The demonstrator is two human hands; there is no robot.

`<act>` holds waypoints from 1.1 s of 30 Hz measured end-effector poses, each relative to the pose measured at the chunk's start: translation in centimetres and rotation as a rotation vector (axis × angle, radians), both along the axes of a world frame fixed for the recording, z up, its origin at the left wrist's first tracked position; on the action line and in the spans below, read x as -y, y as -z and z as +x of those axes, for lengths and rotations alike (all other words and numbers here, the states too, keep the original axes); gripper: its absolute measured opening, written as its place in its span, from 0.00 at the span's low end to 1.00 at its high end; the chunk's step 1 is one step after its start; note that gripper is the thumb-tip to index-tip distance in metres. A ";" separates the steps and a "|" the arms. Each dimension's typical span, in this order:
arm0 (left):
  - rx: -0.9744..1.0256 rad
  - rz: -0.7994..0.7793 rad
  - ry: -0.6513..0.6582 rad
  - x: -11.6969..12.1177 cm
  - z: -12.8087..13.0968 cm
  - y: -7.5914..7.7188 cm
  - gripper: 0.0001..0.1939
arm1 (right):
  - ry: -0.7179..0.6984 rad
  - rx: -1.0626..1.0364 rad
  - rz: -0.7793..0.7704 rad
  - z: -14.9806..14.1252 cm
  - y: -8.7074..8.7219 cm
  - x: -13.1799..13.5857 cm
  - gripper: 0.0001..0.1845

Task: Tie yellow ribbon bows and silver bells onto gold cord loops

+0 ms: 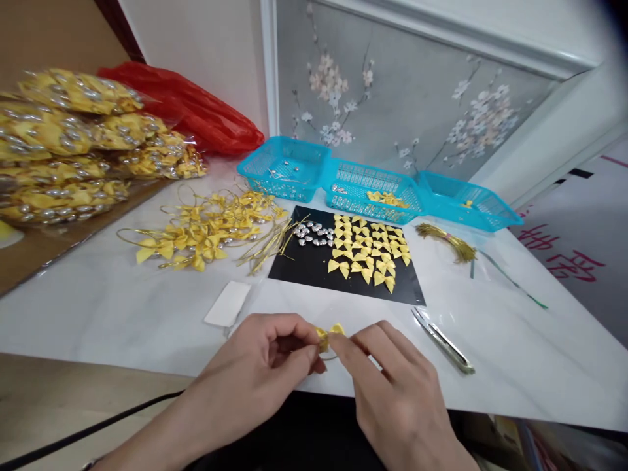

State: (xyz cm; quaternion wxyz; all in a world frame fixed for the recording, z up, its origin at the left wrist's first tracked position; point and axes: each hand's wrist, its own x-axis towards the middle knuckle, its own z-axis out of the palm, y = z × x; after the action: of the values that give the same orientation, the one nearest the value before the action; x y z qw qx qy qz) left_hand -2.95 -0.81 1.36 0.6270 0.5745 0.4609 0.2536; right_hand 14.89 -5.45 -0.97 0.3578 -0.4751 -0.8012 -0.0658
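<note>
Between my fingertips, just above the table's front edge, is a small yellow ribbon bow (337, 329). My left hand (275, 360) pinches its left side, and my right hand (392, 373) closes on its right side. A thin cord loop hangs below the bow, partly hidden by my fingers. Beyond my hands lies a black mat (304, 271) with rows of yellow bows (362, 252) and a cluster of silver beads (314, 234). Gold cords (267, 245) rest over the mat's left edge. Silver tweezers (444, 341) lie right of my right hand.
Blue baskets (375, 209) line the back, some holding bows and beads. Corded bows (206, 229) are heaped at left, near bagged bows (63, 144) and a red plastic bag (186, 108). A white card (228, 303) and a gold cord bundle (446, 242) lie on the table.
</note>
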 end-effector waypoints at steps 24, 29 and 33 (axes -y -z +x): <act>-0.005 -0.026 0.051 -0.6 0.2 1.1 0.11 | -0.137 -0.689 -0.151 -5.0 1.4 1.4 0.12; -0.073 0.030 0.064 -0.5 0.0 0.7 0.09 | -0.133 -0.343 -0.061 -1.7 0.2 0.0 0.13; -0.231 0.206 0.049 0.0 0.0 0.5 0.11 | -0.045 -0.002 -0.016 0.1 -0.5 -1.1 0.18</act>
State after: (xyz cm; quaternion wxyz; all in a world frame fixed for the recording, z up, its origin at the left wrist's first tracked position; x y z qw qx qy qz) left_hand -2.99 -0.76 0.90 0.5137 0.6722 0.4873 0.2165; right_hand 14.98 -4.36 -0.46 0.3560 -0.4599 -0.8119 -0.0508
